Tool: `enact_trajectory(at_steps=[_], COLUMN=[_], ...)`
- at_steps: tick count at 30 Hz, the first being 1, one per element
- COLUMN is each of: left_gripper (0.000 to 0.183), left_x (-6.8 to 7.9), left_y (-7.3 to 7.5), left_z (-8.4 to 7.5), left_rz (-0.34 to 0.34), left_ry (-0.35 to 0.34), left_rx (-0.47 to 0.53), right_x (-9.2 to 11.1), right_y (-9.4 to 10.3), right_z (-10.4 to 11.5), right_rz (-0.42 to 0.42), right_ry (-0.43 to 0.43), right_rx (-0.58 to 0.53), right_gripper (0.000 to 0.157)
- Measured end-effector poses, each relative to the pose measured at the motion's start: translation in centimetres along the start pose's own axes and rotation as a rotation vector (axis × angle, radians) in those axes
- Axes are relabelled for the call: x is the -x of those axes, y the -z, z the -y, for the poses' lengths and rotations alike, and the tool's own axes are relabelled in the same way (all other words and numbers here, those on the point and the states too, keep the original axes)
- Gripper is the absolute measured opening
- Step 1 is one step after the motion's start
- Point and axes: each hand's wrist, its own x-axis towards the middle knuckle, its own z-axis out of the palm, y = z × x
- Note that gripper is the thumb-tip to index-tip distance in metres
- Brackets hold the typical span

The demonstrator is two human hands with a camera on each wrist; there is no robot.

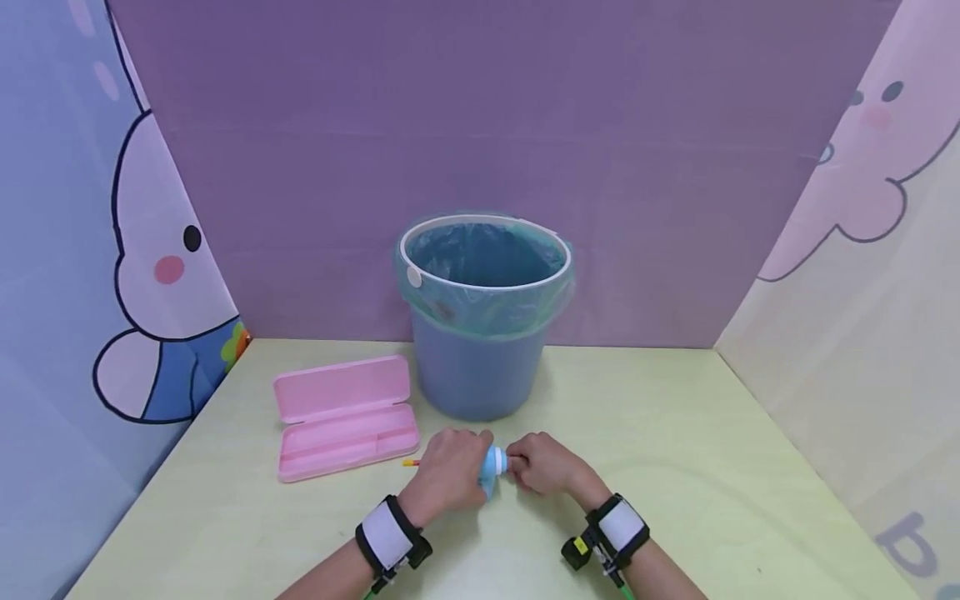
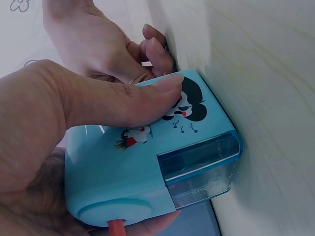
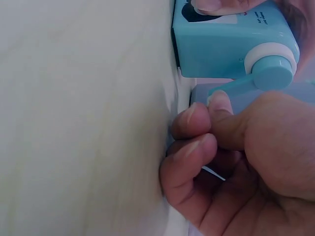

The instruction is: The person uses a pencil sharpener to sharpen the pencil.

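A light-blue crank pencil sharpener [image 2: 133, 169] with cartoon figures and a clear shavings drawer [image 2: 202, 172] is held by my left hand [image 1: 453, 471], the thumb lying across its printed face. A red pencil [image 2: 117, 228] sticks out of the round hole at one end; its yellow-and-red end shows left of the hand in the head view. On the opposite end, my right hand [image 1: 549, 464] pinches the tip of the blue crank handle [image 3: 238, 86] between thumb and fingers. The handle's grip is hidden by the fingers.
Just behind the hands stands a blue bucket [image 1: 480, 375] lined with a green translucent bag. An open pink pencil case [image 1: 348, 446] lies to the left on the pale table [image 1: 712, 500]. A purple panel [image 1: 637, 208] rises at the back, with cartoon-printed sheets at both sides.
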Motion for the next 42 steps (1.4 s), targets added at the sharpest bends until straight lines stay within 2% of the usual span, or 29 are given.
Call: enact_trajectory(at_steps=[6, 13, 21, 28, 35, 42], left_gripper=[0.036, 0.035, 0.036, 0.035, 0.035, 0.036], left_x=[0.1, 0.1, 0.1, 0.1, 0.2, 0.2], left_y=[-0.1, -0.1, -0.1, -0.2, -0.2, -0.1], left_z=[0.0, 0.0, 0.1, 0.2, 0.2, 0.2], left_rz=[-0.004, -0.001, -0.025, -0.046, -0.057, -0.032], left_ry=[-0.012, 0.002, -0.010, -0.020, -0.023, -0.006], left_rx=[0.007, 0.006, -0.007, 0.000, 0.005, 0.010], right_x=[0.3, 0.4, 0.6, 0.9, 1.1, 1.2], right_y=[0.0, 0.4, 0.9, 1.0, 1.3, 1.6], right_z=[0.3, 0.6, 0.9, 1.0, 1.3, 1.0], right_rz=[0.057, 0.156, 0.293, 0.357, 0.402, 0.458], right_ry=[-0.038, -0.024, 0.019, -0.033, -0.003, 0.056], right_rx=[-0.032, -0.026, -0.067, -0.157, -0.230, -0.274], right_gripper=[0.029, 0.031, 0.036, 0.034, 0.034, 0.035])
